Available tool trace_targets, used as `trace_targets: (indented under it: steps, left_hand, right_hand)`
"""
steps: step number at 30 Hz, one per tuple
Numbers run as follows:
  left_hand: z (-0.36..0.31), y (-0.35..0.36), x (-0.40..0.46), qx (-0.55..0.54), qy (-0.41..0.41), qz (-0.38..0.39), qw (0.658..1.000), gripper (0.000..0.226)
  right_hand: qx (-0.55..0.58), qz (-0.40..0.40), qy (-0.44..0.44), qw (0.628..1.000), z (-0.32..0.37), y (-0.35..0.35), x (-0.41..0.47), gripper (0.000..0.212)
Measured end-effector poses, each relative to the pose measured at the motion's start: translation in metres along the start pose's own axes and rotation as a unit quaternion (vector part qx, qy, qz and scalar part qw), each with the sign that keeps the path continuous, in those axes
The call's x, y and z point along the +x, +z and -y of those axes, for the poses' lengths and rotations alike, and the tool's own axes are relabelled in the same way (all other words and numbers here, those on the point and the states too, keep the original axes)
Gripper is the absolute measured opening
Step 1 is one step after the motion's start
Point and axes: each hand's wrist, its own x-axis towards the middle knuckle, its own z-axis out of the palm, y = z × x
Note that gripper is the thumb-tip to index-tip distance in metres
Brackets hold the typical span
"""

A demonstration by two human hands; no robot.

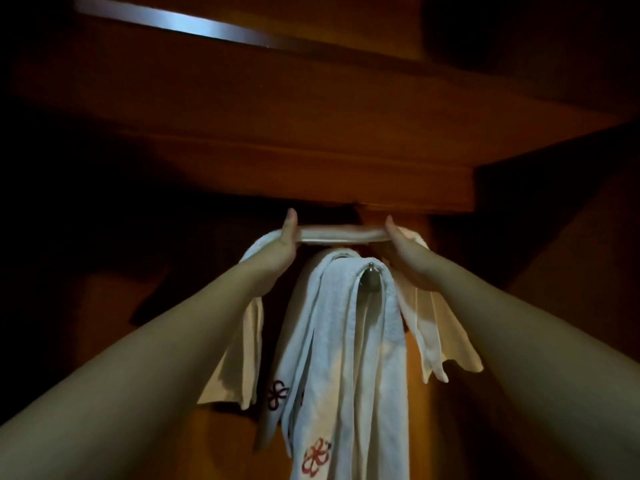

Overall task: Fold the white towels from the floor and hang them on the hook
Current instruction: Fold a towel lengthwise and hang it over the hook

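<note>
Already one white terry towel with red flower motifs (349, 341) drapes over the small metal wall hook (370, 271). My left hand (285, 237) and right hand (398, 242) grip a second folded white towel (341, 234) stretched just above it, not yet hung.

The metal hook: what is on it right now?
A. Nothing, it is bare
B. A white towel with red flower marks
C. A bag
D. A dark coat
B: a white towel with red flower marks drapes over the hook, while both hands hold a second towel stretched above it.
</note>
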Motion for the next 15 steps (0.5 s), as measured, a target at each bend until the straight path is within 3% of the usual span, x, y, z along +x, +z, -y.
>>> trace_targets:
  steps: [2,5,10,13,15]
  left_hand:
    - [0.007,0.008,0.006,0.019,0.0,-0.024,1.0,0.066]
    - [0.017,0.017,0.014,-0.029,-0.031,-0.017,0.999,0.073]
    - [0.019,0.015,0.017,-0.102,-0.066,0.134,0.983,0.084]
    - [0.015,0.021,0.028,-0.112,-0.069,0.113,0.985,0.085]
    - [0.018,0.025,0.032,-0.121,-0.075,0.11,0.984,0.084]
  right_hand:
    - [0.021,-0.01,-0.003,1.0,-0.008,0.002,0.004,0.089]
    - [0.042,-0.033,0.016,0.998,-0.021,0.01,0.008,0.095]
    - [0.05,-0.048,0.03,0.997,-0.034,0.015,0.019,0.077]
    - [0.052,-0.079,0.025,0.995,-0.029,0.015,0.025,0.067]
    - [0.058,-0.054,0.038,0.996,-0.032,0.015,0.024,0.067]
